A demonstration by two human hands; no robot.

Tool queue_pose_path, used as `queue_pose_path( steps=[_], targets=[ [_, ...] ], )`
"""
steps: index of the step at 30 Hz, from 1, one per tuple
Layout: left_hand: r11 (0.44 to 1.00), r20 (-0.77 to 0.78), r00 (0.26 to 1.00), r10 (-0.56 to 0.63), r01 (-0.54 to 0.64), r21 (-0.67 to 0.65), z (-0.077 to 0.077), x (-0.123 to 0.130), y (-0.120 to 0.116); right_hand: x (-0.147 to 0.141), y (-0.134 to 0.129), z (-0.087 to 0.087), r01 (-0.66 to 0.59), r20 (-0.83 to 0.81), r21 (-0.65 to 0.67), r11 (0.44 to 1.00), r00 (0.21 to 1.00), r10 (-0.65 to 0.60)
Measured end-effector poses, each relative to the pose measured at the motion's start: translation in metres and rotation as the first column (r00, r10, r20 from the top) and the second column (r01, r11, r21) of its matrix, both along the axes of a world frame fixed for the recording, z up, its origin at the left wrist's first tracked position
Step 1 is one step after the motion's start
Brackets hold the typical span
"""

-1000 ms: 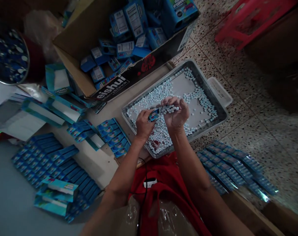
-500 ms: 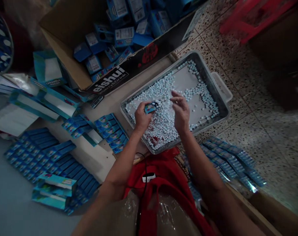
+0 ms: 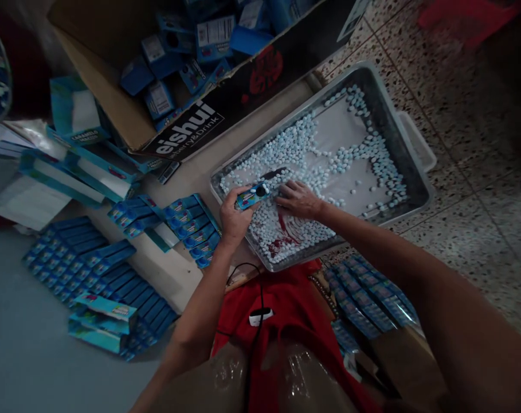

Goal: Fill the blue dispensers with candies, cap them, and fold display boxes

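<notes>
My left hand (image 3: 235,217) is closed round a small blue candy box (image 3: 248,198), held tilted over the near left part of the tray. A few pale candies lie at the box's dark round opening. My right hand (image 3: 301,199) reaches palm down into the pale blue and white candies (image 3: 286,140), its fingertips among them; whether it grips any is hidden. The candies are spread over a metal tray (image 3: 408,198), heaped thickest on the left. Reddish patches of the tray bottom show through near its front corner.
A large cardboard carton (image 3: 238,97) with blue boxes inside stands beyond the tray. Stacked small blue boxes (image 3: 101,269) and open display boxes (image 3: 88,172) are at left. Wrapped blue packs (image 3: 363,292) lie at right. A white handle (image 3: 417,143) juts past the tray.
My right hand has come down from above the tray into the candies, moving left. My left hand has shifted slightly left and turned the candy box. The view has moved a little.
</notes>
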State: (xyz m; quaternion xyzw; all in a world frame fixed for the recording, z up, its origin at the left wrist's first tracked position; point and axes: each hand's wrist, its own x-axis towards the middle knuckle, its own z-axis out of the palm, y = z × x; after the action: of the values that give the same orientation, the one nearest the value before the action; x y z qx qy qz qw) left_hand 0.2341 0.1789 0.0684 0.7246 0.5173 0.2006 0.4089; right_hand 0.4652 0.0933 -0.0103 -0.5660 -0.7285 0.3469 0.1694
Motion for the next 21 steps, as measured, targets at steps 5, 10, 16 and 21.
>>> queue_pose_path(
  steps=[5, 10, 16, 21],
  targets=[
    [0.996, -0.076, 0.996, -0.055, 0.06, 0.072, 0.006, 0.002, 0.003, -0.005, 0.02, 0.011, 0.66, -0.299, -0.343, 0.669, 0.598, -0.743],
    [0.993, -0.109, 0.992, -0.068, 0.077, 0.085, 0.011, 0.01, 0.004, -0.03, 0.025, 0.06, 0.468, -0.581, -0.733, 0.493, -0.057, -0.812],
    [0.976, -0.089, 0.986, -0.141, 0.154, 0.157, 0.018, 0.023, -0.003, -0.057, 0.035, 0.116, 0.529, -0.778, -0.622, 0.577, -0.334, -0.532],
    [0.987, -0.074, 0.991, -0.108, 0.116, 0.112, 0.018, 0.028, -0.008, -0.06, 0.04, 0.129, 0.685, -0.813, -0.505, 0.526, -0.172, -0.556]
  ],
)
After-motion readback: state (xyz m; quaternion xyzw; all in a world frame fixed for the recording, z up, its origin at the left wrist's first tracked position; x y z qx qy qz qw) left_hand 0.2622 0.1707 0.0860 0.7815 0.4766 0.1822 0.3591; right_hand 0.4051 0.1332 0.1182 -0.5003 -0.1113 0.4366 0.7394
